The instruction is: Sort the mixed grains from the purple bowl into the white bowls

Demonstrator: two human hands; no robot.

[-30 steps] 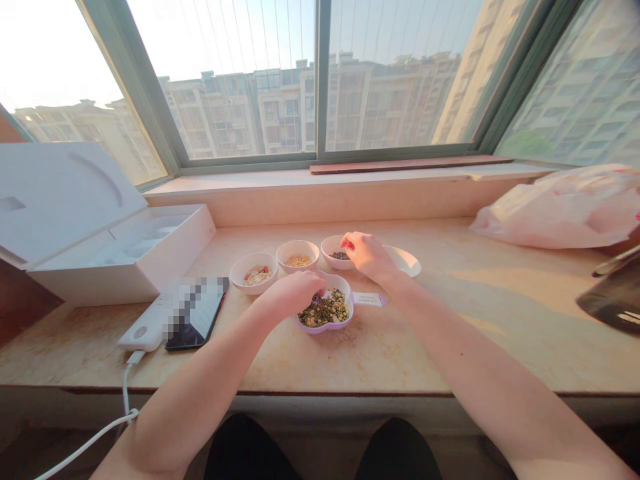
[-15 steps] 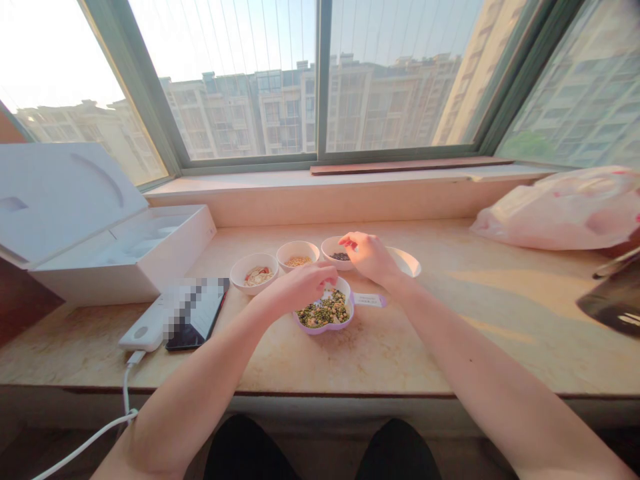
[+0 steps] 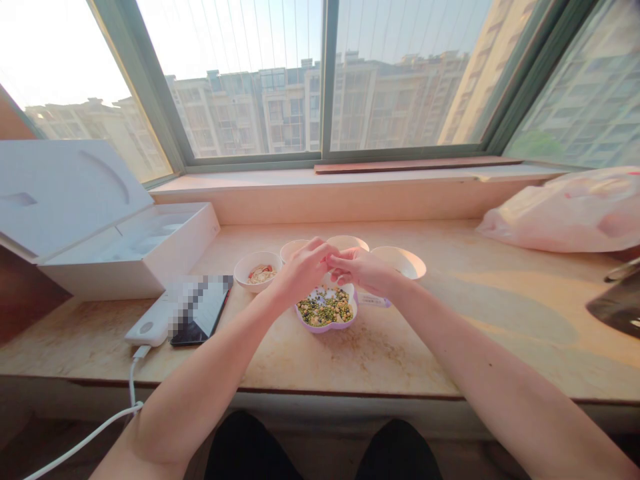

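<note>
Left hand (image 3: 301, 270) and right hand (image 3: 363, 271) touched, fingers curled, over the purple dish (image 3: 326, 327) of mixed beans (image 3: 325, 307); grip unclear, cannot tell whether they held any grains.

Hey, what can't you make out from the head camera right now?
In the head view:
Whatever the left hand and right hand may hold: hidden by their fingers.
Contents of the middle white bowl and far white bowl: hidden by the hands.
Print on the paper tag: too small.
Dark object: cut off by the right edge.
</note>
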